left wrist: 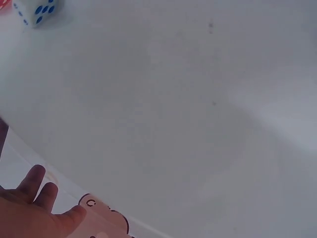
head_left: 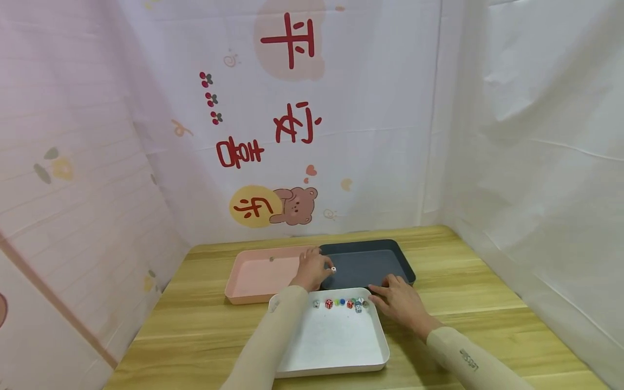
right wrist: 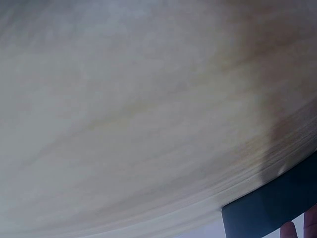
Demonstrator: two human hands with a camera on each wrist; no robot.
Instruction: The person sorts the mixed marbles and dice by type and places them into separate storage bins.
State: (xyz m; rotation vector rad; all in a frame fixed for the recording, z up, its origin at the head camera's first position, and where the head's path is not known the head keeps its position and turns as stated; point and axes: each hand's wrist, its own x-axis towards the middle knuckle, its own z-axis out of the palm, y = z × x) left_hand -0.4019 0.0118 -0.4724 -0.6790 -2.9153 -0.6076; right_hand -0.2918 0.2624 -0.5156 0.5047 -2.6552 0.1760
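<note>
My left hand (head_left: 312, 270) reaches over where the pink tray (head_left: 247, 295) and the dark grey tray (head_left: 370, 266) meet. Between thumb and fingers it pinches a small white die (head_left: 333, 269) at the dark tray's left side. My right hand (head_left: 402, 301) lies by the white tray's far right corner, its fingers extended near the dark tray's front edge. Along the far wall of the white tray (head_left: 341, 344) sits a row of dice, including a red die (head_left: 329, 304) and a blue die (head_left: 343, 301). A white die with blue pips (left wrist: 37, 10) shows in the left wrist view.
One small piece (head_left: 271, 259) lies in the pink tray near its back wall. All three trays stand on a wood-grain table (head_left: 195, 325). White printed cloth (head_left: 380, 135) hangs behind and at both sides.
</note>
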